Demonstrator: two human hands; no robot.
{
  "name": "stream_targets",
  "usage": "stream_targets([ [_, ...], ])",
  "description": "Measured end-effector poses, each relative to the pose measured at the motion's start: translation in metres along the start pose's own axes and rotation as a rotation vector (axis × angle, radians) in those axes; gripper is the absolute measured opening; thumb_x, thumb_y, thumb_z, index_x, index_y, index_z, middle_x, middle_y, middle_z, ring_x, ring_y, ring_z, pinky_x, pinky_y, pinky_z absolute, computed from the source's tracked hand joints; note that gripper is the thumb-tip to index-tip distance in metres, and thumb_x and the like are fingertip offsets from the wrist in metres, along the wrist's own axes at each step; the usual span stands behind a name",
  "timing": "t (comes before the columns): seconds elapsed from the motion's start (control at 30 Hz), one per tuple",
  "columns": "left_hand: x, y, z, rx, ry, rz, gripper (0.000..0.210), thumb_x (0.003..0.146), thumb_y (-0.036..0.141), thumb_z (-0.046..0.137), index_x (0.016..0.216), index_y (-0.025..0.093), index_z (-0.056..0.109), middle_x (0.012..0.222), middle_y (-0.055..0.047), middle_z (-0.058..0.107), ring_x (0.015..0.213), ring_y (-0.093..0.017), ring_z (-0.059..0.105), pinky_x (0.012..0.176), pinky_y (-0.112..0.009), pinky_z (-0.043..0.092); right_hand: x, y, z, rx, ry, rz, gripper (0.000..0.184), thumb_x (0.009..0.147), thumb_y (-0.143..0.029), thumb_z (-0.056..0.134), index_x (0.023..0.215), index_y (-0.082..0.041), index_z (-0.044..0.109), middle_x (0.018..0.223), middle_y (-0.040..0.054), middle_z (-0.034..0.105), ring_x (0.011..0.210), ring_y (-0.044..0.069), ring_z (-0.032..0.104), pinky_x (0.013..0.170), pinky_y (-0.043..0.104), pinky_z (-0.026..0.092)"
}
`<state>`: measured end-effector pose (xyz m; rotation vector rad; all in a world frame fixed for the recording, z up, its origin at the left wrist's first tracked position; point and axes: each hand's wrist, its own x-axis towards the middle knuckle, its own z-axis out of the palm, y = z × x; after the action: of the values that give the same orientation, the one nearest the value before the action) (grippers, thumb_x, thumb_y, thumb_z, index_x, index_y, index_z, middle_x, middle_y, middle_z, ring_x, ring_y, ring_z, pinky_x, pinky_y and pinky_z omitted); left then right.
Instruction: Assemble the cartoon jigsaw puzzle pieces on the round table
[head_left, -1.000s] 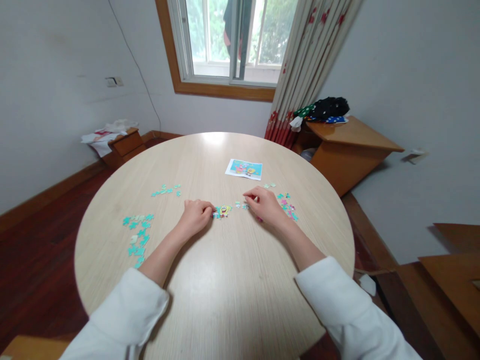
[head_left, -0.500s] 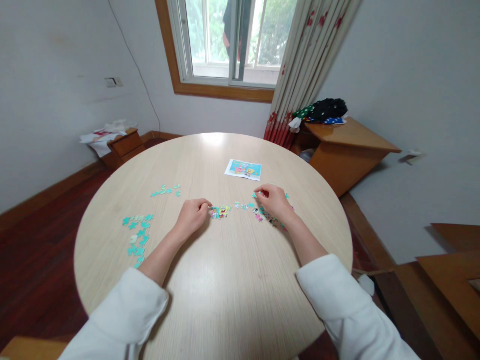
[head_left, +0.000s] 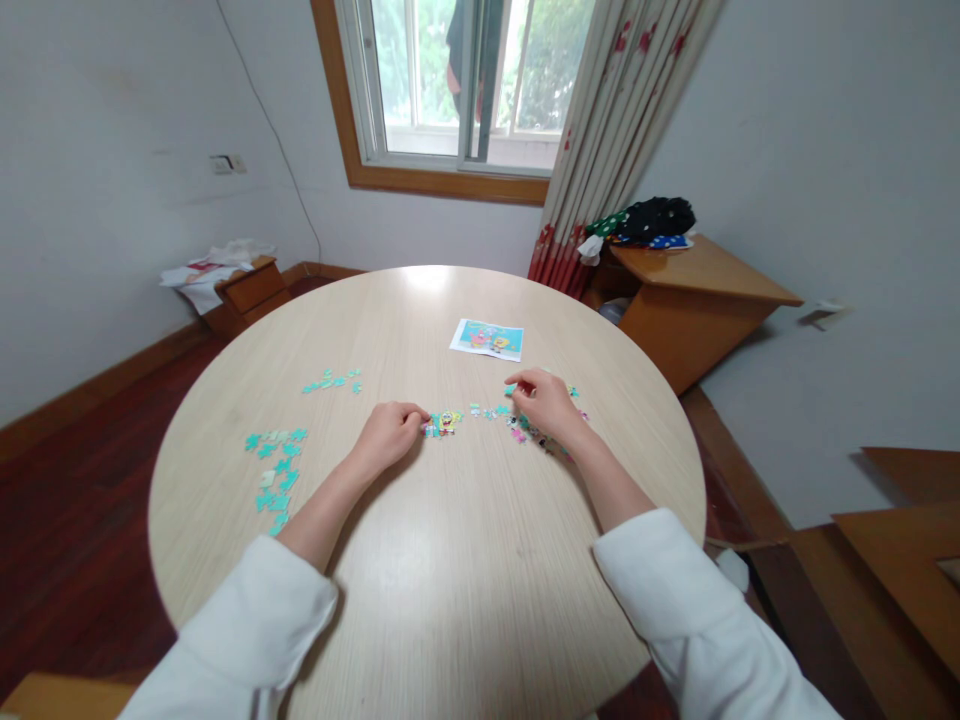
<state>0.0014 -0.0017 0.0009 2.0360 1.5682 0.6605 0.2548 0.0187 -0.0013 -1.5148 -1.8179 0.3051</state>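
Observation:
My left hand (head_left: 391, 434) has its fingers curled together against the left edge of a small joined patch of jigsaw puzzle pieces (head_left: 448, 423), which bears a yellow cartoon figure. The fingertips cover part of that edge. Over a heap of loose jigsaw pieces (head_left: 520, 435) hangs my right hand (head_left: 547, 402), thumb and forefinger bent close together. A teal jigsaw piece (head_left: 509, 391) shows at those fingertips; the palm and wrist hide much of the heap. Between the hands lie a few single pieces (head_left: 489, 412).
A printed picture sheet (head_left: 487, 340) lies beyond the hands on the round table (head_left: 442, 600). Teal pieces (head_left: 281, 480) are spread at the left, with a smaller group (head_left: 334, 381) farther back. A wooden cabinet (head_left: 675, 310) with cloths stands off the right edge.
My left hand has shifted slightly right, its fingertips farther over the patch's left edge. My right hand has moved a touch left. The loose groups look the same.

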Motion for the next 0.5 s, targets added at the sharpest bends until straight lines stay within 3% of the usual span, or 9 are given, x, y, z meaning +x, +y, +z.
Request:
stream_targets([
  [0.2,0.002,-0.001,-0.001,-0.017,-0.029,-0.014,0.04,0.076,0.02,0.037,0.085,0.012,0.075,0.084,-0.011,0.073,0.074,-0.019,0.064,0.073,-0.028,0.046,-0.002,-0.004,0.006,0.014,-0.048,-0.01,0.019,0.07,-0.009,0.055,0.081,-0.015,0.069,0.072,0.0024,0.063,0.065,0.012,0.053,0.067,0.026,0.041],
  [0.37,0.003,-0.003,0.001,-0.031,-0.021,-0.017,0.039,0.076,0.02,0.037,0.084,0.013,0.075,0.083,-0.009,0.074,0.074,-0.018,0.064,0.072,-0.027,0.046,-0.009,-0.016,0.019,0.005,-0.133,-0.101,0.016,0.079,-0.017,0.057,0.09,-0.014,0.069,0.084,0.007,0.063,0.079,0.015,0.056,0.076,0.03,0.04],
  [0.5,0.001,-0.001,0.0,-0.036,0.026,-0.02,0.038,0.076,0.02,0.037,0.083,0.014,0.074,0.081,-0.007,0.074,0.076,-0.018,0.064,0.073,-0.027,0.046,-0.013,-0.024,0.025,-0.108,-0.206,-0.139,0.015,0.079,-0.025,0.063,0.091,-0.017,0.069,0.09,0.007,0.062,0.089,0.02,0.054,0.082,0.036,0.035],
])
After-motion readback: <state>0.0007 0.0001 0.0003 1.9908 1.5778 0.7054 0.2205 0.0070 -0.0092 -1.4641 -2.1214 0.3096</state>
